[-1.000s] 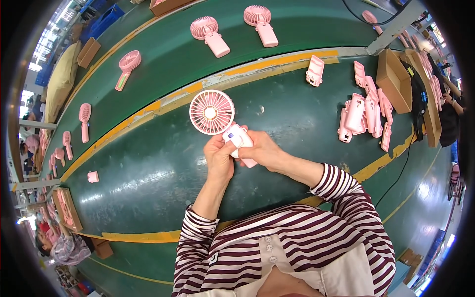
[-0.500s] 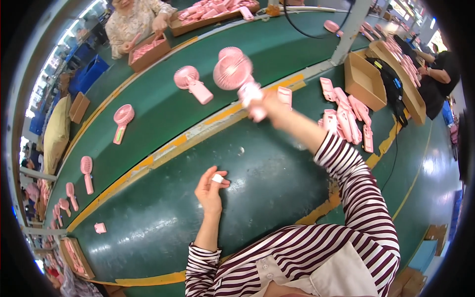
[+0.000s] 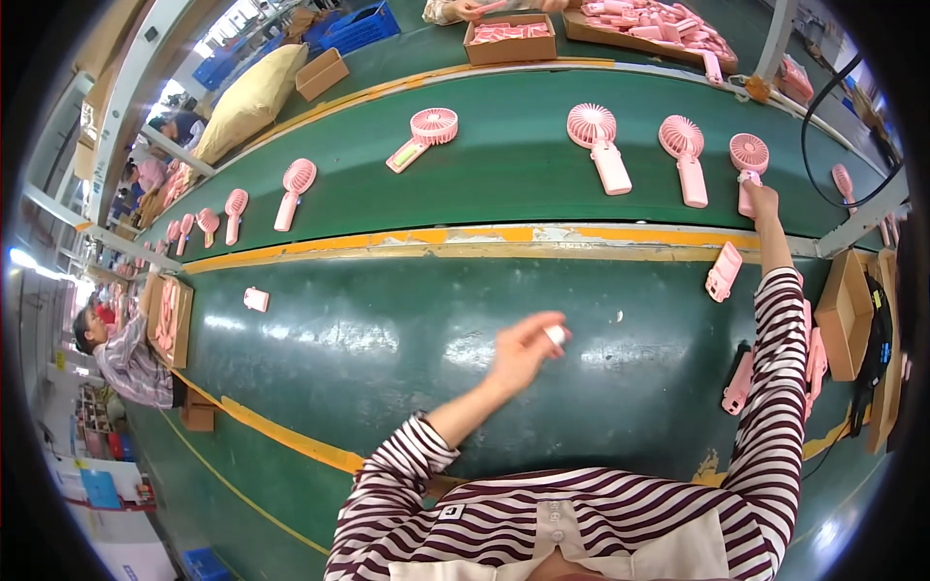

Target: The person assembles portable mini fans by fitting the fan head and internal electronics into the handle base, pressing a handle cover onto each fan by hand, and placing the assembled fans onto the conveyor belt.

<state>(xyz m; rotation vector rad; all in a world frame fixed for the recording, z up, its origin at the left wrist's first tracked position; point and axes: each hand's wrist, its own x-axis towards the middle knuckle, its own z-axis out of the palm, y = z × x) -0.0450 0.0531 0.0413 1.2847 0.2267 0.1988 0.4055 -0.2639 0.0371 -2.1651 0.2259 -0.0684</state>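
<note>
At the far right of the belt, my right hand (image 3: 762, 200) is closed round the handle of a pink handheld fan (image 3: 749, 152). Its round grille points away from me. Left of it, two more pink fans (image 3: 682, 136) (image 3: 593, 126) lie on the green belt (image 3: 504, 184). My left hand (image 3: 521, 356) hovers over the green worktable (image 3: 407, 387), fingers loosely bent and apart. A small white cover (image 3: 555, 335) sits at its thumb tip, perhaps a finger cot. Nearest to my right forearm is a pink handle shell (image 3: 724, 271); more shells (image 3: 738, 382) lie partly hidden beneath that arm.
Further fans (image 3: 295, 194) line the belt leftward. A small pink part (image 3: 256, 299) rests on the table's left. An open cardboard box (image 3: 845, 315) stands at right, near a metal post (image 3: 862, 228). Across the belt, another person's hands (image 3: 469, 10) work above a parts box (image 3: 511, 41).
The view has swung left. My right hand has carried its fan from above the belt's near edge to the belt beside the others. My left hand stays over the table.
</note>
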